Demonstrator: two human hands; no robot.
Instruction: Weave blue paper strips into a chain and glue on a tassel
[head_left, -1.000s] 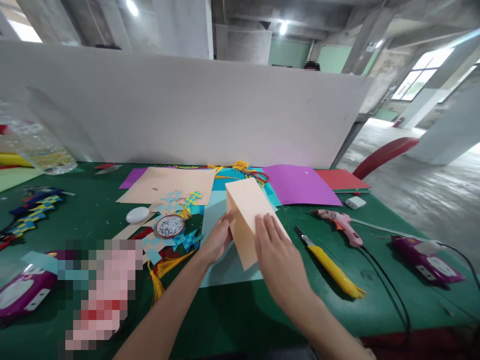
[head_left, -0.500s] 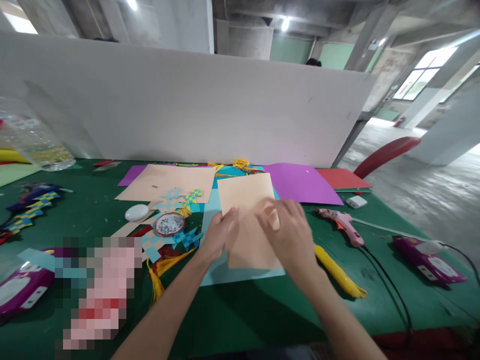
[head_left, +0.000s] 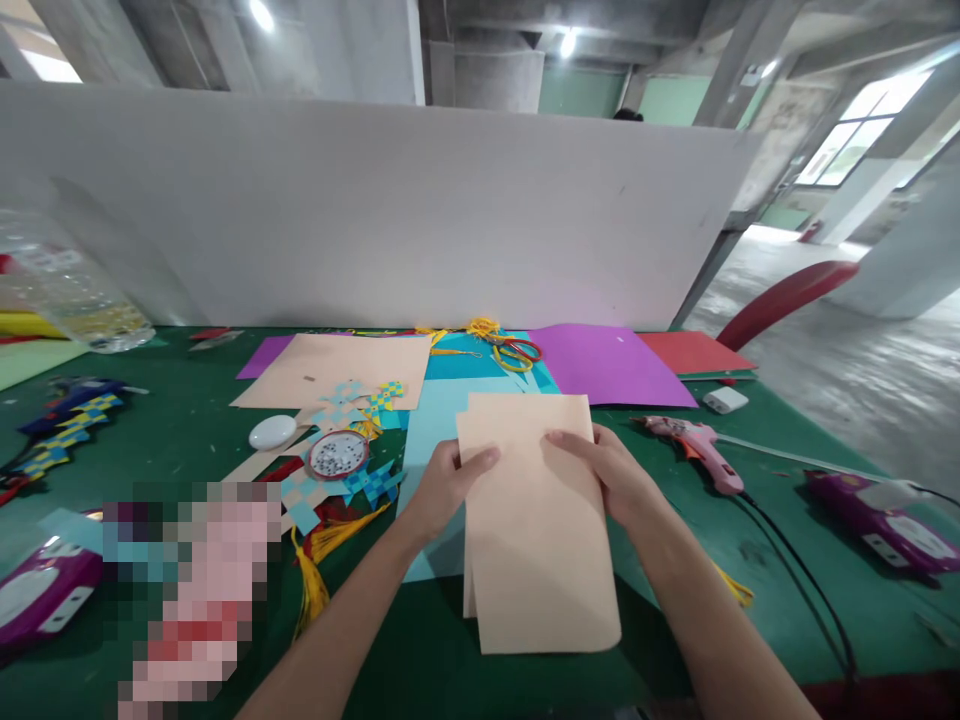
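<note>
Between my two hands is peach paper, at least two layers, with a second edge showing along its left side. My left hand pinches the left edge, thumb on top and fingers behind. On the upper right edge my right hand grips in the same way. Light blue paper lies on the table beneath and behind it. Beyond its top edge are scissors with red and yellow handles, beside yellow tassel threads.
At left lie a dish of small beads, woven blue paper pieces and yellow tassels. A pink glue gun with its cord is at right, near purple paper. A white board stands behind.
The peach paper has come nearer to me and lower. My right hand has gone from over its middle to its right edge. The scissors behind it are now uncovered.
</note>
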